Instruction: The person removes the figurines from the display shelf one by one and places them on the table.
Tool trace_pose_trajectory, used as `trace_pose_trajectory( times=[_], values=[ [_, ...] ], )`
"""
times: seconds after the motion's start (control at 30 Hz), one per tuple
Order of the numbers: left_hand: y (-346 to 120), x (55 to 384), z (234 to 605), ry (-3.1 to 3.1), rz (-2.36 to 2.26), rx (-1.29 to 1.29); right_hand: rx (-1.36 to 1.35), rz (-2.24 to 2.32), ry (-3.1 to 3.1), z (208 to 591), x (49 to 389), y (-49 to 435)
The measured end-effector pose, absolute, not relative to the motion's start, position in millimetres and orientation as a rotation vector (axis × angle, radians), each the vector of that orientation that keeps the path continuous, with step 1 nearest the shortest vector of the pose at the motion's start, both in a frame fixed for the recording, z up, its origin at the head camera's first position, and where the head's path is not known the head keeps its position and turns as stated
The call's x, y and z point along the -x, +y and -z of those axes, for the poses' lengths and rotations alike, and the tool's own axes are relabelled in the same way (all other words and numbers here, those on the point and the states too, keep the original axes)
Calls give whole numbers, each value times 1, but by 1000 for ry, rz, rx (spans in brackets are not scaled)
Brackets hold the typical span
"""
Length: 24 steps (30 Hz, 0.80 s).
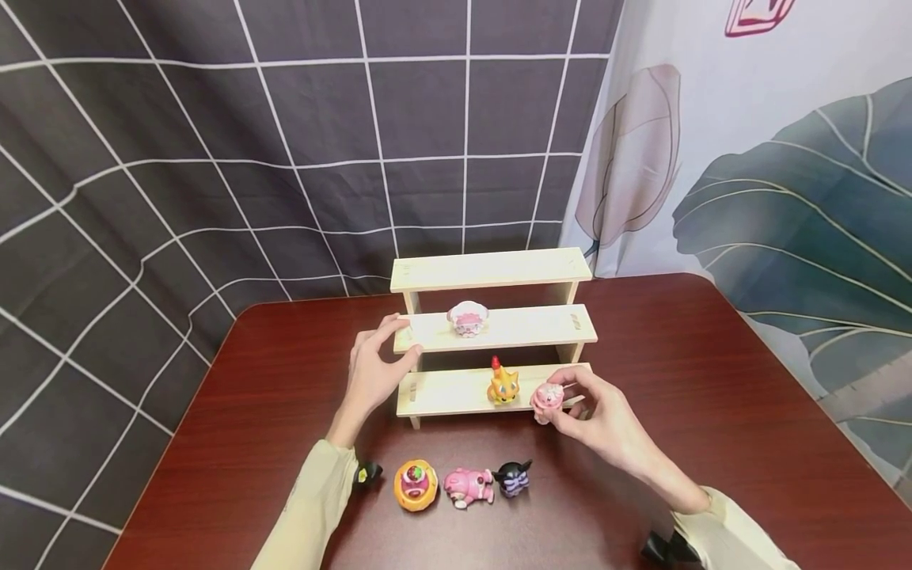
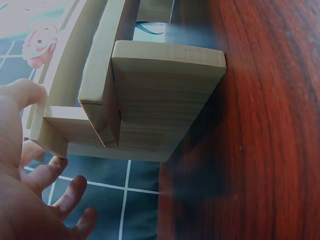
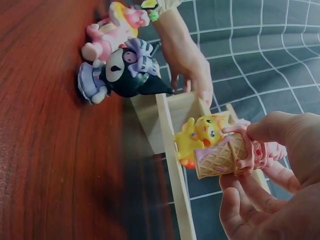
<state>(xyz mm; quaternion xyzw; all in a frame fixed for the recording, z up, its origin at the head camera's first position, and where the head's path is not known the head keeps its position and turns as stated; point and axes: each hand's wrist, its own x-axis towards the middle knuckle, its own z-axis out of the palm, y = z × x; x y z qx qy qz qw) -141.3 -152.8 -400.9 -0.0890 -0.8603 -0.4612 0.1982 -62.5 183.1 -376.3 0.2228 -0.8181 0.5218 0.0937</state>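
My right hand (image 1: 598, 412) pinches a pink figurine in a waffle cone (image 3: 220, 157) between thumb and fingers, at the right front of the lowest step. A yellow-orange cat-like figurine (image 1: 503, 386) with a red tip stands on that step, just left of it. My left hand (image 1: 378, 364) holds the left end of the middle step of the pale wooden three-step stand (image 1: 492, 269), thumb at the front edge and fingers toward the back. On the middle step sits a white and pink figurine (image 1: 468, 319).
In front of the stand, a row lies on the dark red table (image 1: 285, 380): a round orange figurine (image 1: 416, 484), a pink figurine on its side (image 1: 469, 486) and a black figurine with a purple bow (image 1: 513, 478). A small black item (image 1: 368, 473) shows by the left sleeve. Curtains hang behind.
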Motion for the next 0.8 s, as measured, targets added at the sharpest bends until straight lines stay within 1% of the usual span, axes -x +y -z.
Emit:
trace_pose_trajectory(
  times=[0.8],
  values=[
    [-153,142,403,-2400,1279,263,-692,-1599,-2424,403,40,183]
  ],
)
